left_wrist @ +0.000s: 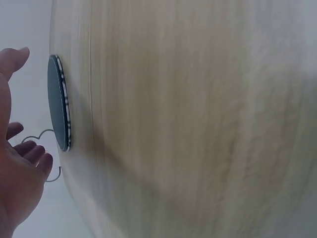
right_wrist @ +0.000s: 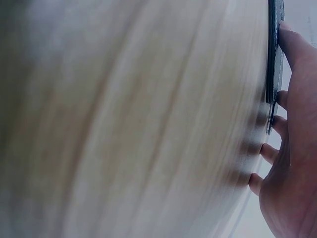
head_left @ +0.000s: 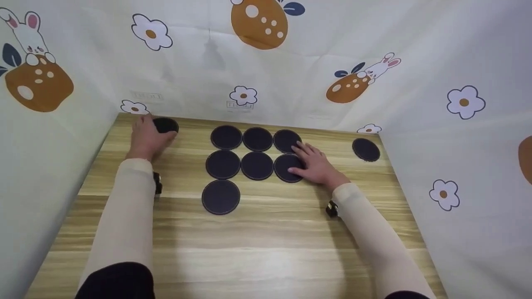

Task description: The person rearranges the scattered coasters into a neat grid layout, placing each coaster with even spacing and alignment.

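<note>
My left hand (head_left: 146, 139) is at the far left of the table, thumb and fingers spread about a dark round coaster (head_left: 167, 124). The left wrist view shows this coaster (left_wrist: 58, 104) with light stitches round its edge, lying between the thumb and fingers with gaps to both. My right hand (head_left: 318, 165) rests with spread fingers at the right side of a coaster group. Its thumb lies on the coaster (head_left: 286, 169) at the right of the middle row, and a fingertip is at the back-right coaster (head_left: 286, 141). The right wrist view shows the thumb at a coaster edge (right_wrist: 272, 59).
Two rows of three coasters lie close together, with one more coaster (head_left: 221, 197) in front at their left. Another coaster (head_left: 366, 149) lies apart at the far right. Printed cloth (head_left: 187, 79) hangs behind and beside the wood-grain table (head_left: 249, 253).
</note>
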A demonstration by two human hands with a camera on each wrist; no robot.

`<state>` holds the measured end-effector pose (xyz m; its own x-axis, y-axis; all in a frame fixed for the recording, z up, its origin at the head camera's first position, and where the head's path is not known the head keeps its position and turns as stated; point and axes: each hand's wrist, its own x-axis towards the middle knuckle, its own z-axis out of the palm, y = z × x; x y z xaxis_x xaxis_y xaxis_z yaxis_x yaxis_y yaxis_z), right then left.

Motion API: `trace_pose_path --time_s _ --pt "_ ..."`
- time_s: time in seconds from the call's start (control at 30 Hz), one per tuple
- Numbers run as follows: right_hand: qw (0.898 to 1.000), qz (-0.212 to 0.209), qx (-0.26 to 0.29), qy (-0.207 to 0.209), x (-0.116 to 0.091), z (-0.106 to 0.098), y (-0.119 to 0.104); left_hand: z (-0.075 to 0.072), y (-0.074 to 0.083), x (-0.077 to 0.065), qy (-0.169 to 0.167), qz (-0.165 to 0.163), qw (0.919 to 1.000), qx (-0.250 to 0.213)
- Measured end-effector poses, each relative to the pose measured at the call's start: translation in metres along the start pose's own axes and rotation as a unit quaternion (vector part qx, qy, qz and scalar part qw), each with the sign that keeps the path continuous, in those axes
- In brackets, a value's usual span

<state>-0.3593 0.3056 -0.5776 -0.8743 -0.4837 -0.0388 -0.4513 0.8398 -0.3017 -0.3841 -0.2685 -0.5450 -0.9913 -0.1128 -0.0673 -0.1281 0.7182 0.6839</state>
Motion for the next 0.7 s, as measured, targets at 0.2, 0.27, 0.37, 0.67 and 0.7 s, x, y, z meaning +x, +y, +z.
trace_pose_path --time_s 0.2,0.27,0.37,0.67,0.7 --pt "1.0 0.002 0.003 0.004 -0.0005 -0.0011 -0.0015 -0.0018 -0.0028 0.0036 -0.008 -0.022 0.9997 -0.001" --pt "1.0 0.001 0.004 0.004 -0.0007 -0.0015 -0.002 -0.0012 -0.0041 0.0044 -0.006 -0.027 0.9996 0.002" --pt "1.0 0.002 0.004 0.003 -0.001 -0.0027 -0.0033 -0.0002 -0.0053 0.005 -0.011 -0.034 0.9993 0.007" --pt "1.0 0.003 0.002 -0.007 -0.0001 -0.0022 -0.0008 0.0017 -0.0077 0.0054 -0.036 -0.045 0.9982 0.015" --pt "1.0 0.004 0.003 -0.009 -0.0001 -0.002 -0.0003 0.0019 -0.0078 0.0059 -0.038 -0.045 0.9981 0.018"
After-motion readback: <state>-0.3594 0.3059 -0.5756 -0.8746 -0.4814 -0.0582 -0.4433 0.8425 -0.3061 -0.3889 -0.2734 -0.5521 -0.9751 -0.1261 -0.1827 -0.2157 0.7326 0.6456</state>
